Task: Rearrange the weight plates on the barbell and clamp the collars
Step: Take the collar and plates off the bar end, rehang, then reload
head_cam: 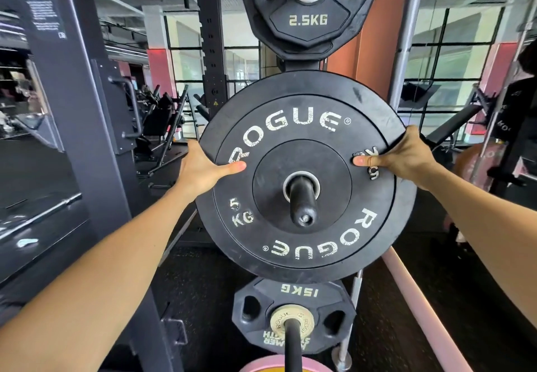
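The 5 kg plate sits on a storage peg, between the 2.5 kg plate above and the 15 kg plate below. The left hand grips its left edge, the right hand its right edge. A rack upright stands to the left.

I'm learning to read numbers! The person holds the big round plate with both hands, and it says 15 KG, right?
Not quite. The big plate held by the left hand and right hand says 5 KG. The head view shows 15KG on the smaller plate below it.
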